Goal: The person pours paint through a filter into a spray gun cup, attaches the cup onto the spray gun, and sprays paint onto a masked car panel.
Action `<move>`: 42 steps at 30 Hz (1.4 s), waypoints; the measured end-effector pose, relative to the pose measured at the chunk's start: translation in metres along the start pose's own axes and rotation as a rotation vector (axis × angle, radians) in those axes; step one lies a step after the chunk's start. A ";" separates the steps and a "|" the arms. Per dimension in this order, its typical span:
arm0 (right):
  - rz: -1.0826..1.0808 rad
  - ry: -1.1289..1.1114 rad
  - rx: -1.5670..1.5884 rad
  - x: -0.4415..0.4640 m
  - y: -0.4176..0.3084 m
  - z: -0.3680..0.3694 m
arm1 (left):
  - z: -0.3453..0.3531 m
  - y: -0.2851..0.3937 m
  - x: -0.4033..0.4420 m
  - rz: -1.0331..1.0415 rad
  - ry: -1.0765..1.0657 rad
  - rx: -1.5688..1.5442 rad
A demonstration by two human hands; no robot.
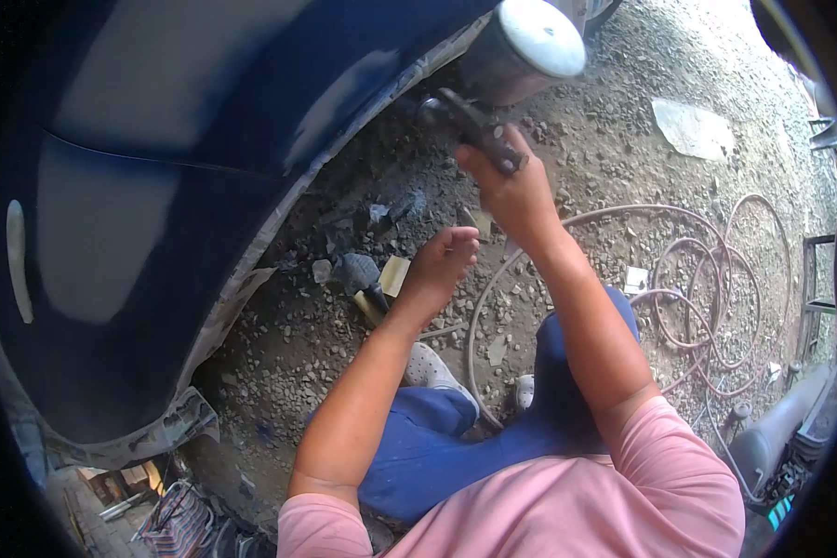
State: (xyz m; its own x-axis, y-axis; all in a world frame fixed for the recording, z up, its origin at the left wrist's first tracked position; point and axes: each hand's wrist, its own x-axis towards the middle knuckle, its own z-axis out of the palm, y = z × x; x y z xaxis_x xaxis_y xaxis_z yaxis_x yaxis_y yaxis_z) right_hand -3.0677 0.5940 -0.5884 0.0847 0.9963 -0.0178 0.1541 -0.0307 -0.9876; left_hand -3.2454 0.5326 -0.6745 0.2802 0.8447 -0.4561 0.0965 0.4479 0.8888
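My right hand (pixel 514 191) is wrapped round the handle of a spray gun (pixel 479 130), which has a large metal cup with a pale lid (pixel 541 37) on top. The gun's front end points left, towards the lower edge of a dark blue car body panel (pixel 223 121). Several dull grey patches (pixel 112 223) mark that panel. Lower and to the left, my left hand (pixel 442 270) is held in a loose fist above the gravel, with nothing seen in it. It is apart from both the gun and the panel.
Masking paper (pixel 191 414) runs along the panel's lower edge. A hose (pixel 660 209) lies in loops on the gravel (pixel 604 149) at right. Paper scraps (pixel 393 276) and a pale sheet (pixel 693 128) lie about. A striped bag (pixel 181 525) is at lower left.
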 end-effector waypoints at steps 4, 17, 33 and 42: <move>-0.011 -0.144 0.062 -0.006 -0.012 -0.001 | 0.001 0.010 -0.003 0.002 0.000 0.042; 0.017 0.201 0.162 0.000 -0.021 -0.010 | 0.003 0.014 -0.009 0.018 -0.007 0.044; -0.037 -0.202 0.024 -0.039 -0.030 0.048 | -0.009 0.019 -0.048 0.027 0.023 -0.284; -0.190 -0.151 0.000 -0.054 -0.015 0.080 | -0.023 -0.009 -0.052 0.062 0.095 -0.275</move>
State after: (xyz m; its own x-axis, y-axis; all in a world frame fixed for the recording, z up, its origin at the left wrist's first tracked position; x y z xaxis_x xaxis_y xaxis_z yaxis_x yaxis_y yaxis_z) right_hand -3.1536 0.5467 -0.5850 -0.0935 0.9849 0.1454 0.1528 0.1585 -0.9755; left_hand -3.2828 0.4913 -0.6594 0.1860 0.8908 -0.4145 -0.1842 0.4460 0.8759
